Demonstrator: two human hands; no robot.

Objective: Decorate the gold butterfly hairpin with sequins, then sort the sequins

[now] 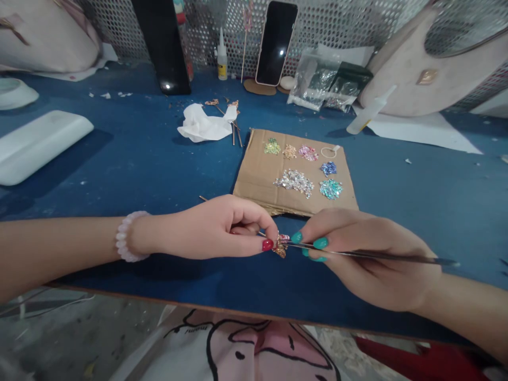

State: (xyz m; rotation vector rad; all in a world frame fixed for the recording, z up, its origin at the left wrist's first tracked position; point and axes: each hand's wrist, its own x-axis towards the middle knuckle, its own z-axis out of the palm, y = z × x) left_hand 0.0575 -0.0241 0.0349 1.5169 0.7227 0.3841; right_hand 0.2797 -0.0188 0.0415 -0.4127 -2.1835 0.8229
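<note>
My left hand (222,227), with a pale bead bracelet on the wrist, pinches a small gold butterfly-shaped ornament (281,245) on a thin pin, just above the blue table (138,153). My right hand (357,254) is closed on long metal tweezers (373,255), whose tip touches the ornament. Right behind both hands lies a piece of cardboard (254,174) carrying several small piles of coloured rhinestones (296,181).
A crumpled white tissue (202,126) and loose gold hairpins (234,121) lie behind the cardboard. A phone (277,42) leans on the perforated back wall beside glue bottles (222,55). Plastic bags (329,79), a white tray (35,143) and paper (420,129) sit around.
</note>
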